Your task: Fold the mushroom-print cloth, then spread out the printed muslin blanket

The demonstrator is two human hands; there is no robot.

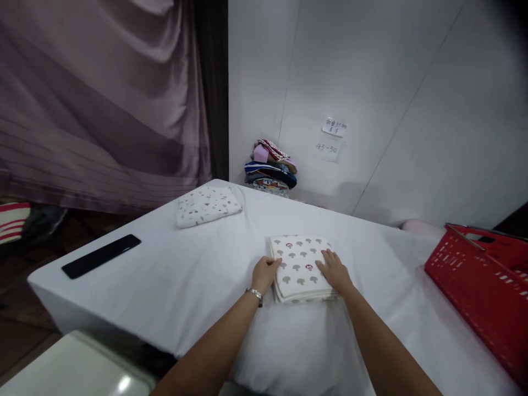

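Well, the red basket (478, 291) stood at right on the white-covered table (185, 286), its contents hard to make out. Just left of it, the folded mushroom-print cloth (299, 268) lay between hands set apart, the left hand (265, 273) bunched at one edge, grip unclear, the right hand (335, 272) spread flat on top! Beyond, a wall paper (327, 149) read "45-50".

the folded cloth (303, 269) is white with rows of grey mushrooms and two red motifs; the farther cloth (208, 206) is white with small grey and dark marks (too fine to make out). the tablecloth (190, 275) is plain white, the basket (474, 291) red, the phone (102, 256) black, the curtain (103, 99) dusky mauve, the wall (371, 99) pale grey.
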